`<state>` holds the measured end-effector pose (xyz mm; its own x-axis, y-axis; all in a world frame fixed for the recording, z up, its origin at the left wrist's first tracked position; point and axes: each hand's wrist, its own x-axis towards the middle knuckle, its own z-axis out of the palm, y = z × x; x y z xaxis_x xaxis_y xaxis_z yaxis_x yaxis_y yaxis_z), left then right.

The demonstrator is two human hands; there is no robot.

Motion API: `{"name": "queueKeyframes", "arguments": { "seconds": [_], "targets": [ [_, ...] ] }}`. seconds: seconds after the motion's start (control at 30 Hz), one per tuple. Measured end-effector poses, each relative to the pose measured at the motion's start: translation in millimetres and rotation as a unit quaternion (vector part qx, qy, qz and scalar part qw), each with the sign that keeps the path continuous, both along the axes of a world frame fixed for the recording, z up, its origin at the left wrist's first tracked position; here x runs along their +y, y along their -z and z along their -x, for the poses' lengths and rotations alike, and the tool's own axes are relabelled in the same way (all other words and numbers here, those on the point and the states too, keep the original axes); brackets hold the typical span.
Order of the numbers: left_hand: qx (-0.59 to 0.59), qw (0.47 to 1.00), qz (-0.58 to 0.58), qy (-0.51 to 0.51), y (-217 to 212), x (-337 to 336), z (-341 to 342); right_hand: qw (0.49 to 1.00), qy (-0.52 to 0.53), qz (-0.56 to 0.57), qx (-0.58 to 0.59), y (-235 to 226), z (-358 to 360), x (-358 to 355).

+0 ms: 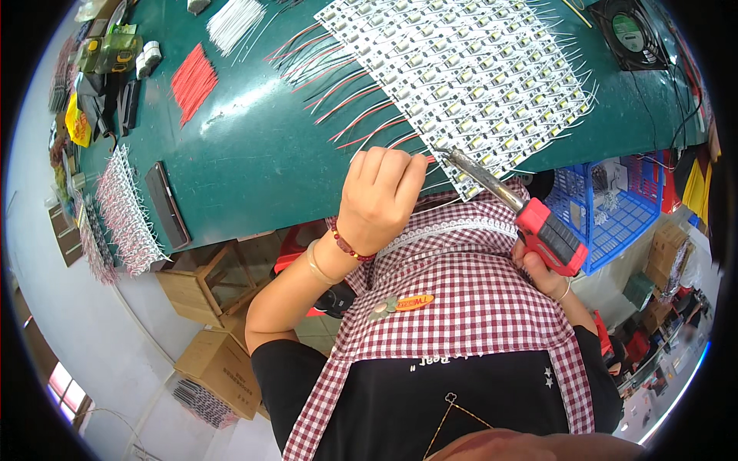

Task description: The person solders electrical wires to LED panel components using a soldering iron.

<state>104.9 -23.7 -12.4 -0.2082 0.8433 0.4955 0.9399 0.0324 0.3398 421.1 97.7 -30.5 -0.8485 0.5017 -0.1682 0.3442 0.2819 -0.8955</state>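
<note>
A white circuit board panel [469,73] with rows of small components lies on the green table [254,165]. Red, black and white wires [350,129] stick out from its left edge. My left hand [377,198] is closed at the panel's near left corner, pinching a thin red wire [431,159] by its end. In my right hand [540,272] is a soldering iron [550,237] with a red and black handle. Its metal shaft slants up to the left, and the tip is at the panel's edge beside the pinched wire. Whether tip and wire touch is too small to tell.
Bundles of red wires [194,83] and white wires [235,24] lie farther left. A dark phone-like slab [166,203] and a heap of wired pieces [125,211] sit by the left edge. At the far right stands a black fan [629,34]; a blue basket [615,230] is below.
</note>
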Motion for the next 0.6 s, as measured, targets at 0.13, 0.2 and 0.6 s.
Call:
{"name": "queueKeyframes", "arguments": {
  "seconds": [0.13, 0.2, 0.6],
  "targets": [
    [-0.005, 1.0, 0.0, 0.023, -1.0, -2.5, -0.6, 0.998, 0.031, 0.059, 0.008, -5.0, 6.0, 2.1],
    [-0.005, 1.0, 0.001, 0.025, -0.4, -2.7, -0.2, 0.998, 0.027, 0.058, 0.01, -5.4, 8.0, 2.4],
    [-0.042, 0.999, 0.006, 0.01, 5.6, -0.6, 1.4, 1.0, 0.012, 0.017, -0.003, -13.3, 20.9, 4.3]
  ]
}}
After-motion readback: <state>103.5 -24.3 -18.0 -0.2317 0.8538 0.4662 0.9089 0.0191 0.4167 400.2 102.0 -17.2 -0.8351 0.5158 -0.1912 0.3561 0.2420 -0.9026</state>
